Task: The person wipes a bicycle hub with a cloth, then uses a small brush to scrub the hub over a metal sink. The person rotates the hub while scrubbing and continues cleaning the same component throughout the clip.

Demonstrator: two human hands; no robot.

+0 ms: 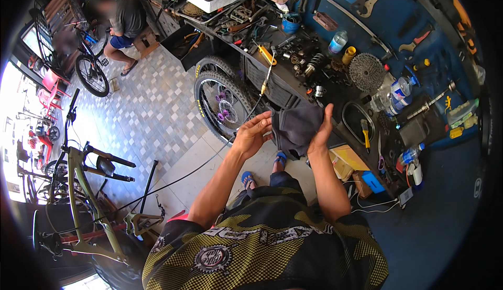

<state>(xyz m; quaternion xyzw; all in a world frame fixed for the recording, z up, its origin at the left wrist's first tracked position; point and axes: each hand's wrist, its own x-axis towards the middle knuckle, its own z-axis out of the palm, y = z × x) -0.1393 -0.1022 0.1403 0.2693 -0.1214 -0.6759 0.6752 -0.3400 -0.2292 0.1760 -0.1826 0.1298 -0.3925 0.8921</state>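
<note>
Both hands are working a dark grey rag [294, 128] up in front of my chest, just short of the cluttered worktop [293, 88]: my left hand [252, 133] is curling loosely with its fingers touching the rag's left edge, and my right hand [320, 132] is flattening against the right side with the thumb pinching the cloth. I'm guessing I'm bunching it into a pad for wiping, so next I'd need a firmer grip and a clean face turned out. Two knobby wheels [222, 99] are leaning against the worktop just beyond it.
</note>
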